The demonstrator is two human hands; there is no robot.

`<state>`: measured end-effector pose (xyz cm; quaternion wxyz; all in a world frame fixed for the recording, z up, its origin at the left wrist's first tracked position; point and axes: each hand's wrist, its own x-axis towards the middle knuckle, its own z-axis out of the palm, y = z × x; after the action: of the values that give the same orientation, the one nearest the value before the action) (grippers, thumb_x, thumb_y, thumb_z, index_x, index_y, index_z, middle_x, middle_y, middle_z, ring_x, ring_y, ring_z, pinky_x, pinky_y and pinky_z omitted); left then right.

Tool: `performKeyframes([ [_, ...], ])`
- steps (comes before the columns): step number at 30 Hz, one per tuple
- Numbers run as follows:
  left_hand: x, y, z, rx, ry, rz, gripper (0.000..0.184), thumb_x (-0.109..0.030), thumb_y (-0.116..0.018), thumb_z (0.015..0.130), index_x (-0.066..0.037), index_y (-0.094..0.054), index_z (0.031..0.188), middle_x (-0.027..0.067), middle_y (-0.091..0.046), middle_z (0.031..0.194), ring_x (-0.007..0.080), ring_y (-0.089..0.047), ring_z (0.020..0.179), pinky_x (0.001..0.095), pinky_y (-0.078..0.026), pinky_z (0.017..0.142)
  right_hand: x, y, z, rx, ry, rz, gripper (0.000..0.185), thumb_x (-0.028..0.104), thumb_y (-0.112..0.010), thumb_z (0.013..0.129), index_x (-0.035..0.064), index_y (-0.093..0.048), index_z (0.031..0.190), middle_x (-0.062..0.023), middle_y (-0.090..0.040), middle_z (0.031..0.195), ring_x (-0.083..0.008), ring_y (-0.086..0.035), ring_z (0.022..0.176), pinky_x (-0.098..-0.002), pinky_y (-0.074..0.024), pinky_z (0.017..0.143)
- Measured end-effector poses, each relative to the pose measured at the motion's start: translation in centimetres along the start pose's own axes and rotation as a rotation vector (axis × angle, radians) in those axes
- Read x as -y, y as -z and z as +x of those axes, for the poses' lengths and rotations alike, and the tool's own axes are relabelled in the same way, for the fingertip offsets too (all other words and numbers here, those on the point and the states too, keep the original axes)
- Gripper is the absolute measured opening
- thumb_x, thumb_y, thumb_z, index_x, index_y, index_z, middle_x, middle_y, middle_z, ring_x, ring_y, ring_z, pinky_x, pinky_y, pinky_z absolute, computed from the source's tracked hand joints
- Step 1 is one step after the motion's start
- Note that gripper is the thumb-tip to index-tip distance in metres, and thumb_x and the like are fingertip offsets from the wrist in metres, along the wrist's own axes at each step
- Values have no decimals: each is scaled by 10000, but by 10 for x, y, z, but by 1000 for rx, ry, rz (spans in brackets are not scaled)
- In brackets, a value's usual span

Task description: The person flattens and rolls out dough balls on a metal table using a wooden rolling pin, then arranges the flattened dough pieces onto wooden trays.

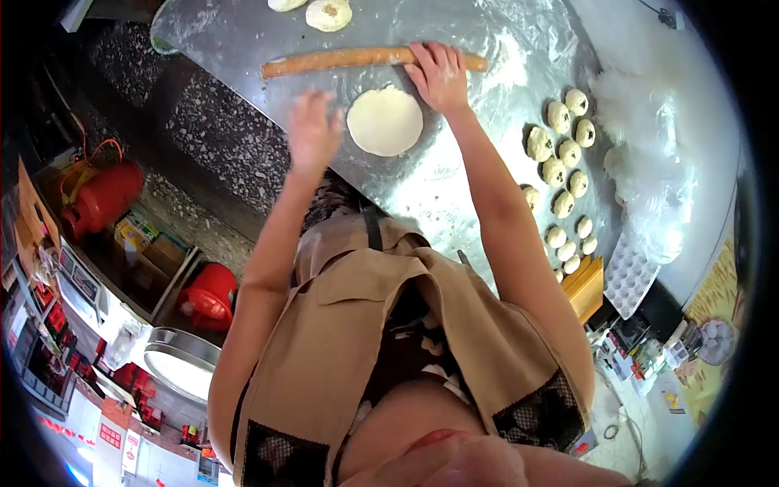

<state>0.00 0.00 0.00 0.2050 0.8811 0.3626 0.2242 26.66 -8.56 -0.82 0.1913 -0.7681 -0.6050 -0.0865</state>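
Note:
A flattened round of dough (385,121) lies on the metal worktop in front of me. Just beyond it, a long wooden rolling pin (341,60) lies crosswise. Toward the pin's right end, my right hand (442,75) is closed over it, fingers across the wood. My left hand (312,136) hovers left of the dough round near the table edge, blurred by motion. Its fingers look stretched out and nothing shows in them. Past the pin, a thicker piece of dough (328,15) sits at the far edge of view, with another partly cut off beside it.
Several filled dough balls (554,172) stand in rows on the right of the floury worktop (479,191). Clear plastic sheeting (649,162) and a dimpled tray (632,274) lie beyond them. Left of the table are a red gas cylinder (105,196) and a red bucket (208,296).

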Motion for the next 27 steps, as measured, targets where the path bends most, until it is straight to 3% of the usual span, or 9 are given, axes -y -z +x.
performKeyframes([
  [2,-18,-21,-2,45,-13,-79,507,-278,-762,773,-91,-562,1200,150,-551,1193,371,-540,1076,468,-442,932,2,4,-9,-10,-10,-46,339,280,-640,884,212,-595,1213,-68,-588,1124,-272,-572,1053,-467,-399,969],
  [4,-31,-19,10,137,164,-111,538,-265,-780,757,-82,-553,1209,150,-547,1179,377,-538,1055,469,-448,905,9,6,-9,-38,-45,26,327,263,-640,878,211,-601,1198,-61,-590,1110,-272,-577,1045,-463,-408,947],
  [11,-41,-28,6,182,64,-49,609,-255,-813,719,-80,-529,1228,155,-529,1201,390,-528,1054,472,-445,894,20,26,-50,159,-86,145,364,190,-660,837,174,-598,1195,-60,-604,1079,-288,-583,1013,-431,-429,891],
  [14,-45,-25,23,243,80,-76,650,-274,-828,700,-67,-516,1230,162,-560,1195,397,-556,1053,465,-461,887,28,39,-58,35,-223,74,366,168,-656,842,138,-592,1201,-84,-613,1058,-305,-583,996,-437,-438,879],
  [16,-51,-17,44,582,398,-161,587,-277,-832,700,-57,-564,1174,164,-624,1114,389,-604,1021,456,-489,860,38,52,-81,-16,-343,54,367,150,-655,842,119,-589,1202,-98,-614,1056,-317,-580,996,-446,-442,872],
  [20,-44,-33,57,596,47,-201,329,-247,-803,738,-53,-636,944,158,-671,962,346,-651,895,428,-507,786,75,70,-164,-37,-673,108,425,87,-682,809,72,-570,1219,-161,-608,1082,-370,-564,1004,-472,-445,873],
  [24,-68,-22,113,724,95,-431,312,-206,-784,755,-63,-629,986,152,-684,921,357,-659,842,422,-518,742,118,73,-238,-130,-919,10,439,62,-686,802,42,-563,1222,-198,-598,1110,-403,-557,1011,-481,-444,876],
  [26,-85,-14,145,538,-242,-415,331,-173,-770,761,-70,-618,1037,146,-687,871,369,-655,811,409,-526,716,137,79,-255,-162,-1034,-54,423,73,-666,830,29,-556,1235,-207,-590,1118,-407,-553,1016,-483,-439,878],
  [27,-95,-10,161,541,-251,-405,331,-173,-770,761,-70,-618,1037,146,-687,871,369,-655,811,409,-526,716,144,81,-260,-176,-1091,-82,419,84,-657,844,23,-551,1245,-210,-586,1123,-406,-551,1019,-484,-436,883],
])
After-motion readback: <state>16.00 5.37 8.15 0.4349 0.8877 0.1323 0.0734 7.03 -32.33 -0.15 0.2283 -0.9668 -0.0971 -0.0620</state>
